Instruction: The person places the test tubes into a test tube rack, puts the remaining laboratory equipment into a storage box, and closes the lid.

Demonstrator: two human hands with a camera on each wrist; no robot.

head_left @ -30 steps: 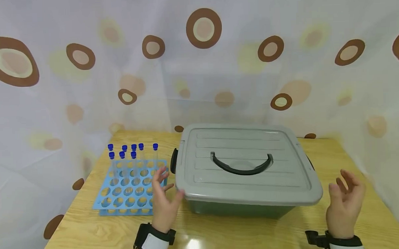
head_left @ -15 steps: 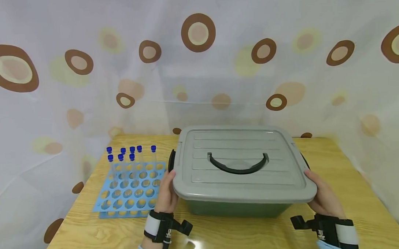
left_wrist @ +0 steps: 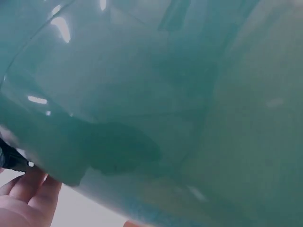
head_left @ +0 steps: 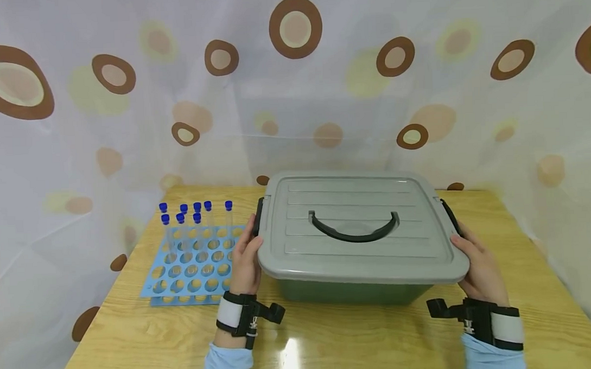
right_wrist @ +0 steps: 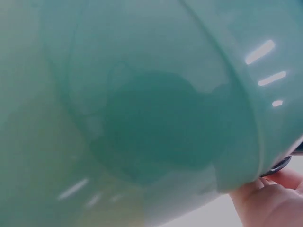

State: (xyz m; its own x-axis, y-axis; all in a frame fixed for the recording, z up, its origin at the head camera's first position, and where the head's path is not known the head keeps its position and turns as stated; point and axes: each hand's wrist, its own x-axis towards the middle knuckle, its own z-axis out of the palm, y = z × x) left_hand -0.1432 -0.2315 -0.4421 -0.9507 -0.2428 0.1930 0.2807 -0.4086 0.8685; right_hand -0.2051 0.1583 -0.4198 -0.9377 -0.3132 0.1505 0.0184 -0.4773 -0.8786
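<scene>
A grey-lidded storage box (head_left: 353, 294) with a green body stands on the table, its lid (head_left: 354, 198) on top. My left hand (head_left: 244, 262) grips the black left latch (head_left: 258, 217), thumb on the lid's edge. On the opposite side, my right hand (head_left: 481, 267) holds the black right latch (head_left: 450, 216), its thumb also against the lid's rim. The left wrist view has curled fingers (left_wrist: 35, 194) at the latch beside the green wall (left_wrist: 142, 94). Similar contact appears in the right wrist view, where the fingers (right_wrist: 274, 194) meet a black part. Some fingertips are hidden.
Left of the box is a blue test tube rack (head_left: 181, 283), close to my left hand. Several clear test tubes (head_left: 198, 231) with blue caps stand in its rear rows. A black carrying handle (head_left: 353, 237) lies on the lid. Patterned cloth (head_left: 297, 97) hangs behind the wooden table (head_left: 355, 345).
Both hands have come in from beside the box to its two ends and taken hold of the latches. The right latch now sticks out more. The head view has shifted slightly.
</scene>
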